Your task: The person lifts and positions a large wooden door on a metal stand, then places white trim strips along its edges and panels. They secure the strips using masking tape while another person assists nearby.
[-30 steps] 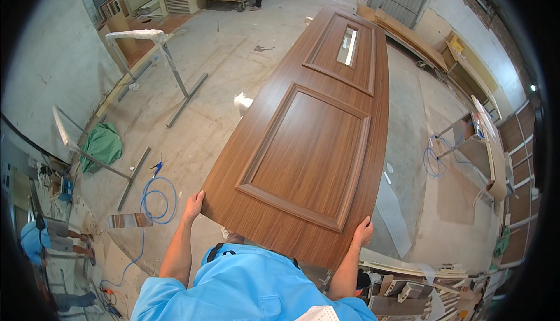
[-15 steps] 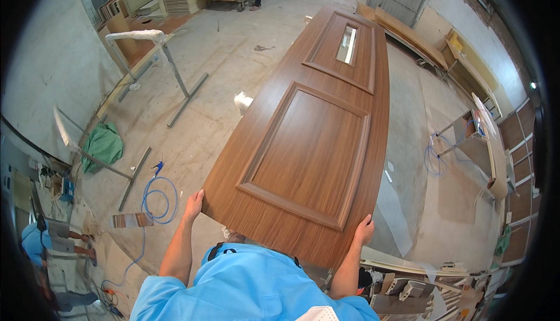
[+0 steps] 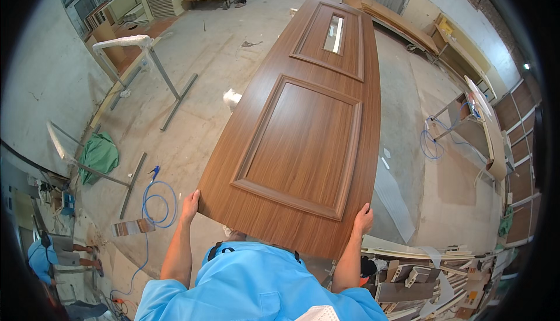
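Observation:
A long brown wood-grain door (image 3: 298,140) stretches away from my waist across the middle of the head view. It has two raised moulded frames, and a narrow glass pane (image 3: 334,34) sits in the far one. My left hand (image 3: 191,200) is closed on the door's near left corner, thumb on top. On the near right corner, my right hand (image 3: 363,219) grips the edge in the same way, thumb up. The fingers of both hands are partly hidden beneath the door. A white-wrapped support (image 3: 231,99) shows under its left edge.
Padded metal stands (image 3: 153,50) stand on the left, near a green cloth (image 3: 99,156). A blue air hose (image 3: 158,204) with a blow gun (image 3: 154,172) lies coiled on the floor. Wood strips (image 3: 443,274) are piled at lower right. Another person (image 3: 44,260) is at far left.
The door and both my hands have shifted slightly left in the view, and the surroundings have moved with them. My grip on both corners is the same.

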`<state>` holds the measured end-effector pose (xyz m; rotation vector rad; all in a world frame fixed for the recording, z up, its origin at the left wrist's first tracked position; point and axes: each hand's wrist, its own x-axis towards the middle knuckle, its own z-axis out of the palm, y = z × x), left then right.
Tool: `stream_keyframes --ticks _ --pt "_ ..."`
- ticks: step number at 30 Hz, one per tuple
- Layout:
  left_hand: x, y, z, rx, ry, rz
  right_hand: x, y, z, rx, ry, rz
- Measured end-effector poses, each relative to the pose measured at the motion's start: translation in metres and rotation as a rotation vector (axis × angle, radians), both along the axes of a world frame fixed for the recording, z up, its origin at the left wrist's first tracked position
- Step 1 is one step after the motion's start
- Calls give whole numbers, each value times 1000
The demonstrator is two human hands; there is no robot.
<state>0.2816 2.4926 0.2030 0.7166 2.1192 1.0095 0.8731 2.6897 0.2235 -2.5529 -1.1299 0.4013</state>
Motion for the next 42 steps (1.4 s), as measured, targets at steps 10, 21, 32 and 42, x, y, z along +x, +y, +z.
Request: stream_keyframes --ticks 10,21,32,42 --pt "6 3 14 -76 -48 26 1 1 0 -4 28 -1" --pt "4 3 12 -101 -24 29 0 1 -5 15 -9 -30" --pt "5 2 15 -173 -44 40 1 2 -5 24 25 -14" --pt "-26 -52 -18 -51 172 192 14 0 -21 350 -151 110"
